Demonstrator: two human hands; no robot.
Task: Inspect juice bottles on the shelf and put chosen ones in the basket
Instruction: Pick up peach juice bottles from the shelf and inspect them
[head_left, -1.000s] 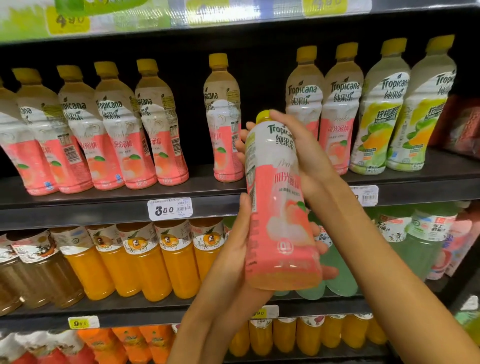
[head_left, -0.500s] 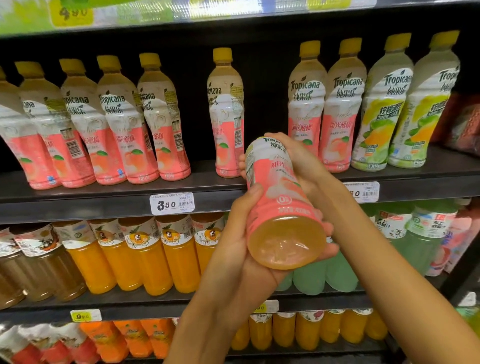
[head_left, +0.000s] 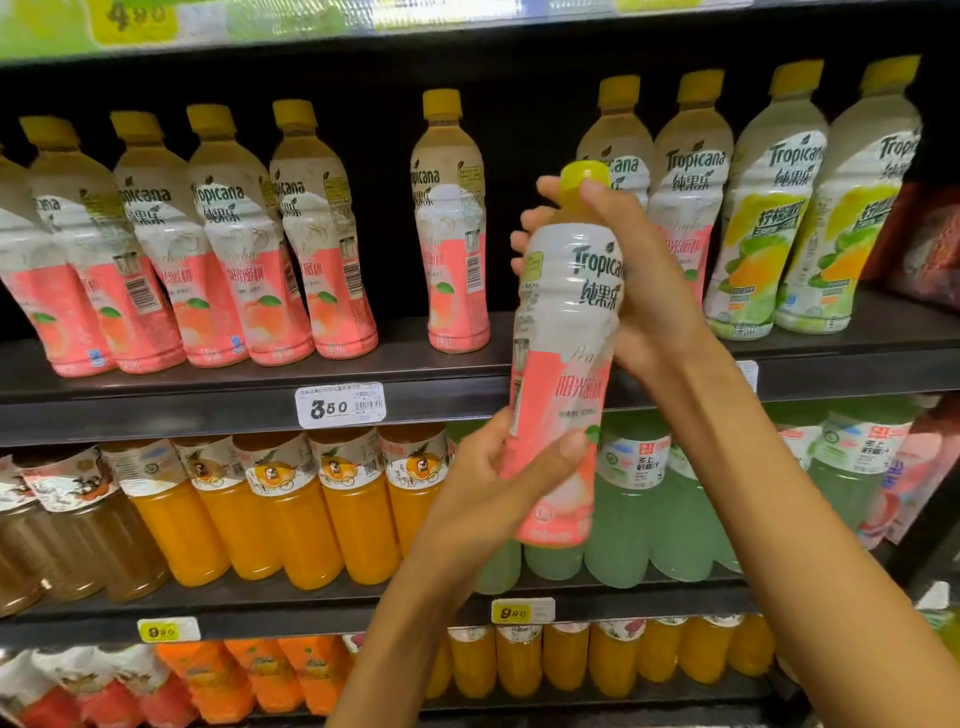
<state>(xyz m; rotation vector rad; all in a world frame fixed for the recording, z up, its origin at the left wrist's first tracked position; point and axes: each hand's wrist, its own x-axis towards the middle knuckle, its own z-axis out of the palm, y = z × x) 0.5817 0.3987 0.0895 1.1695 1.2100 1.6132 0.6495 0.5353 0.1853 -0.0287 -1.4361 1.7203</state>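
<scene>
**A:** What are the fingers doing, from where you sit?

**B:** I see the right hand (head_left: 636, 280) wrapped round the upper part of the peach juice bottle (head_left: 563, 374), its fingers (head_left: 524, 241) curling out past the bottle's far edge and its thumb lying up by the yellow cap (head_left: 584, 182). The left hand (head_left: 498, 478) grips the lower part, thumb across the pink label and fingers curled behind. The bottle stands nearly upright between the two hands, in the air in front of the shelf, label toward me.

**A:** And just beyond the fingers?

**B:** Behind the right hand I see two more peach bottles (head_left: 688, 208) standing on the middle shelf (head_left: 415, 374), and further right two lemon-lime bottles (head_left: 810, 208). Left of the fingers one peach bottle (head_left: 454, 223) stands alone, with a gap between it and the held one. Further left is a row of peach bottles (head_left: 218, 244), touching one another.

**A:** Below?

**B:** A white price tag (head_left: 340, 405) sits on the shelf edge, left of the left hand. Under it I see orange juice bottles (head_left: 301, 509), and behind the left hand pale green bottles (head_left: 639, 509). Lower still there are yellow price tags (head_left: 522, 611) and more orange bottles; the rest is too blurred for me to tell. I cannot see the basket.
</scene>
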